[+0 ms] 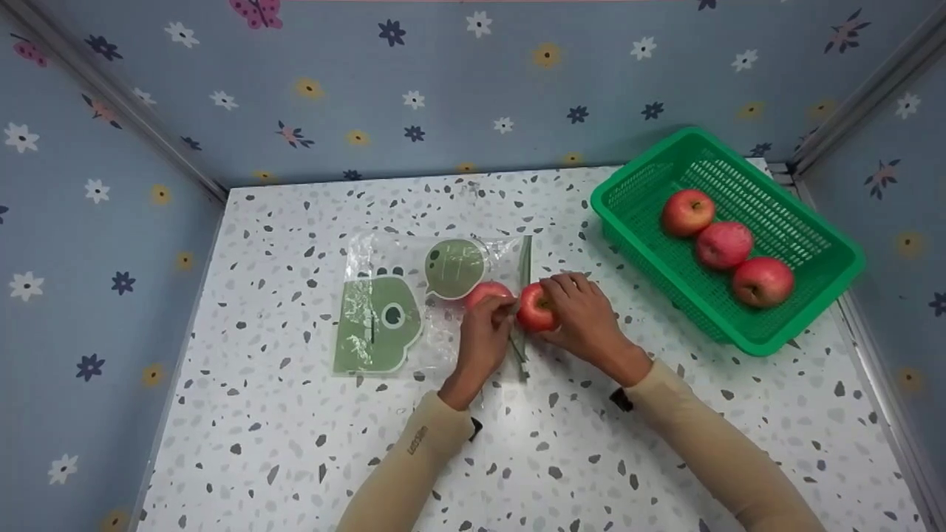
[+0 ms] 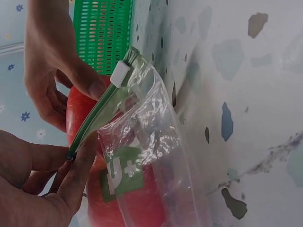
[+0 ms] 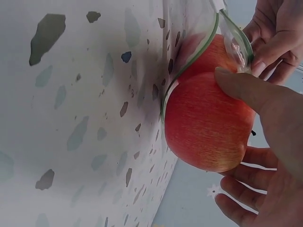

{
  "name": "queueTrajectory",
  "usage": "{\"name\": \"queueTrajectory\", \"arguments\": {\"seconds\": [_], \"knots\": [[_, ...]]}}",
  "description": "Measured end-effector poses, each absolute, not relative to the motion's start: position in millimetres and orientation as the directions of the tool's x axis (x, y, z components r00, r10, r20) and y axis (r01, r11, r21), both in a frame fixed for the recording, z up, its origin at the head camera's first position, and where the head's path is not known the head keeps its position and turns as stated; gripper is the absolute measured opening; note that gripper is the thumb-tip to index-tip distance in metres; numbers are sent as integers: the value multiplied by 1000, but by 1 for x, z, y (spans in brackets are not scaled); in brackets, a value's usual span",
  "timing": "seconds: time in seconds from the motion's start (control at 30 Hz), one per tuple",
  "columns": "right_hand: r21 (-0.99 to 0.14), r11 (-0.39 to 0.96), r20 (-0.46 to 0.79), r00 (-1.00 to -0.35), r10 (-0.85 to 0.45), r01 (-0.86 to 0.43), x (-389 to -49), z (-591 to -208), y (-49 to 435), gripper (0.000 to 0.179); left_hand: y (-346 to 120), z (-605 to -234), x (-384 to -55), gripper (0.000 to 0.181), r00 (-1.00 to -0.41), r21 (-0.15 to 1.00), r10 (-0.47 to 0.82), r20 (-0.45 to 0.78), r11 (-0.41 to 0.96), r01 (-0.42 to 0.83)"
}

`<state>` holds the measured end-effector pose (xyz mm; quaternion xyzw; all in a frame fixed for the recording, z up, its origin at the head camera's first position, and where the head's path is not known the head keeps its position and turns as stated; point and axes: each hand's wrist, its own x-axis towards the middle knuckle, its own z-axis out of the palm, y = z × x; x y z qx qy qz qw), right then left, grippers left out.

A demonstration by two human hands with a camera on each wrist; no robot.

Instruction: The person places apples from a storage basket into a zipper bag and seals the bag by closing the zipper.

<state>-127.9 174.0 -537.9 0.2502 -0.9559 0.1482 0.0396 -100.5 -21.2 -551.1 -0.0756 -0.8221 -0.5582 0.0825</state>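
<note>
A clear zip bag (image 1: 436, 347) with green dinosaur prints lies flat on the table, its green-edged mouth facing right. One red apple (image 2: 142, 203) is inside it, near the mouth. My left hand (image 1: 484, 332) pinches the upper edge of the mouth between thumb and fingers, holding it raised. My right hand (image 1: 587, 318) grips a second red apple (image 3: 210, 123), thumb on one side and fingers on the other, right at the bag's opening. A white slider (image 2: 120, 74) sits on the zip near one end.
A green plastic basket (image 1: 650, 277) stands at the right of the speckled table (image 1: 281, 458), with three red apples (image 1: 725, 244) in it. Panels with a flower pattern (image 1: 443, 89) enclose the table at the back and both sides.
</note>
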Motion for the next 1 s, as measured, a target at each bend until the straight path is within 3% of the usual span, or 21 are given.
{"name": "queueTrajectory", "arguments": {"seconds": [0.3,0.77,1.0], "knots": [[-276,847,135,-891,-433,-454,-128,-540,169,82,-20,-546,-99,26,-986,922,27,167,350,166],[-260,839,233,-874,-426,-478,-131,-545,160,82,-21,-546,-99,29,-985,911,38,169,374,171],[-298,854,177,-904,-389,-426,-132,-543,155,83,-20,-545,-99,28,-988,914,33,154,376,154]]}}
